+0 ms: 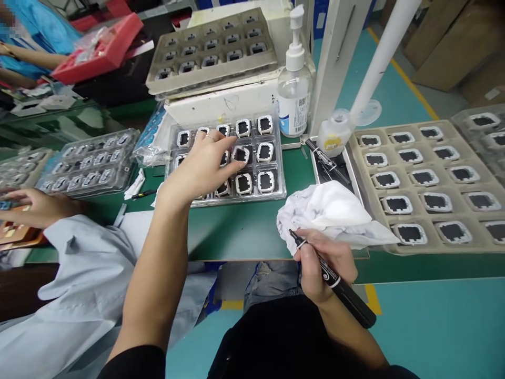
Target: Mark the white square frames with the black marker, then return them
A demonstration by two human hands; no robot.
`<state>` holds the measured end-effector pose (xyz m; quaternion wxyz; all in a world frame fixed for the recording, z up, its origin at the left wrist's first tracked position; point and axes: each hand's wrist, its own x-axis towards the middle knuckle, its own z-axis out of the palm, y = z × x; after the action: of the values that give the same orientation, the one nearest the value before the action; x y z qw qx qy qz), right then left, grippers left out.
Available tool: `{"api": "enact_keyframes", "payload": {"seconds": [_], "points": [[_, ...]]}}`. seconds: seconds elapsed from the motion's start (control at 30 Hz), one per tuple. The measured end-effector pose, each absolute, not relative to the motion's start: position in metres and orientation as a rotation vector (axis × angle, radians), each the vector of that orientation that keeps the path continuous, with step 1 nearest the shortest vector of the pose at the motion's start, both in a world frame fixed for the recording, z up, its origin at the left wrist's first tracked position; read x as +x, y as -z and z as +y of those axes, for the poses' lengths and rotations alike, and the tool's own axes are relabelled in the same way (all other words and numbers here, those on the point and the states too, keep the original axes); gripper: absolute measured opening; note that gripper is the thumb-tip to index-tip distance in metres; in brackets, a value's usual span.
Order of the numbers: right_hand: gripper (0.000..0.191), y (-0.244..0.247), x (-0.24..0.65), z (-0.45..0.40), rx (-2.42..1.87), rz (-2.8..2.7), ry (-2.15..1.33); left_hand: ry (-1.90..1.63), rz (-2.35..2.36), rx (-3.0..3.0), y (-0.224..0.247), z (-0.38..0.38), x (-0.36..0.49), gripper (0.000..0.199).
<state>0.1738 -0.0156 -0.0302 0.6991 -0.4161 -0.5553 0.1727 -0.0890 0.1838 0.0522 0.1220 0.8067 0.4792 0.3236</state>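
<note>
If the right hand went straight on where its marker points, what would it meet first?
Probably the white cloth: the tip of the black marker in the right hand overlaps its left part in view. Depth is unclear, so it might pass above.

Fifteen frames (pixel 436 202) fill the right tan tray (pixel 390 150), fifteen fill the back tray (pixel 213 76), plus one pump bottle (pixel 294 100), one cloth (pixel 327 208)!

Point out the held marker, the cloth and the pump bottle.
Held marker (pixel 332 278): head view, on the labelled barrel.
Cloth (pixel 329 208): head view, on the white folds near its middle.
Pump bottle (pixel 294 88): head view, on the clear body below the pump.
</note>
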Motion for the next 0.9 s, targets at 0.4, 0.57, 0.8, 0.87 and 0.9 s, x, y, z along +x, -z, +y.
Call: {"api": "enact_keyframes", "payload": {"seconds": [0.4, 0.57, 0.8, 0.87, 0.9], "points": [[0.016, 0.023, 0.172, -0.015, -0.898, -1.227, -0.369, -0.427, 1.254, 2.671, -0.071, 0.221, -0.035, 0.036], [0.020, 0.024, 0.174, -0.017, -0.923, -1.255, -0.407, -0.204, 1.110, 2.854, -0.085, 0.229, -0.033, 0.037], [0.019, 0.025, 0.174, -0.017, -0.941, -1.247, -0.376, -0.382, 1.107, 2.781, -0.072, 0.251, -0.034, 0.031], [0.017, 0.027, 0.173, -0.016, -0.937, -1.233, -0.376, -0.499, 1.097, 2.701, -0.074, 0.251, -0.036, 0.032], [0.017, 0.028, 0.173, -0.016, -0.929, -1.227, -0.379, -0.574, 1.093, 2.644, -0.076, 0.246, -0.037, 0.036]]}}
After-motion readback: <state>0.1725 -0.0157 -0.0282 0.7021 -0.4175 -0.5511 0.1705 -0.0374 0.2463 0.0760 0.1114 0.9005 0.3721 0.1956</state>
